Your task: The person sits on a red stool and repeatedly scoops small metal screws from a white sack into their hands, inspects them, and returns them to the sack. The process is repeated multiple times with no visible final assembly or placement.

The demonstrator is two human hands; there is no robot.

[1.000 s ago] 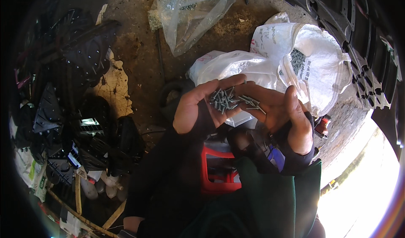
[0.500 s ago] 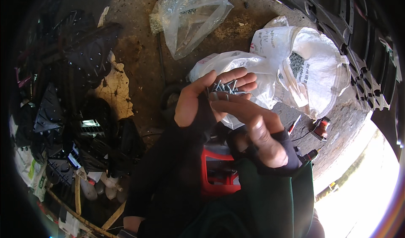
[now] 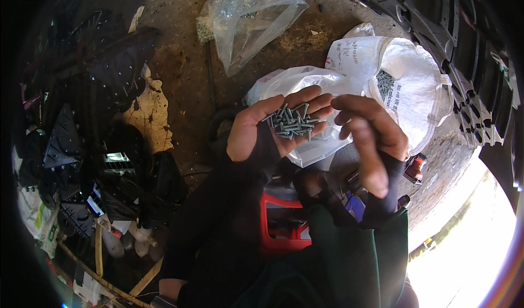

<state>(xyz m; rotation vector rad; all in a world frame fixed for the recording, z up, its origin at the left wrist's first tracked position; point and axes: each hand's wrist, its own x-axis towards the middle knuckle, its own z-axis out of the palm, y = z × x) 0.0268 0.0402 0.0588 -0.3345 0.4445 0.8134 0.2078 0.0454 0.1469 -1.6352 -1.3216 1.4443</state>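
My left hand [image 3: 244, 132] is palm up and cupped, holding a loose pile of small silver screws [image 3: 295, 123]. They lie in different directions across the palm and finger bases. My right hand [image 3: 382, 130] hovers just right of the left fingertips, its fingers bent and apart, with nothing visible in it. Below and behind the hands is a clear plastic bag [image 3: 317, 150]. Beyond the right hand a white woven sack [image 3: 349, 62] stands with its mouth rolled open, and more screws [image 3: 385, 84] show inside.
Another clear bag [image 3: 262, 18] with small metal pieces lies on the floor at the top. Black plastic parts [image 3: 61, 144] crowd the left side. Dark panels [image 3: 436, 18] stack at upper right. A red-and-black tool [image 3: 416, 169] lies at right; a red plastic frame [image 3: 267, 237] is below.
My right hand has moved right, off the left palm, uncovering the pile of screws. The left hand has stayed nearly in place.
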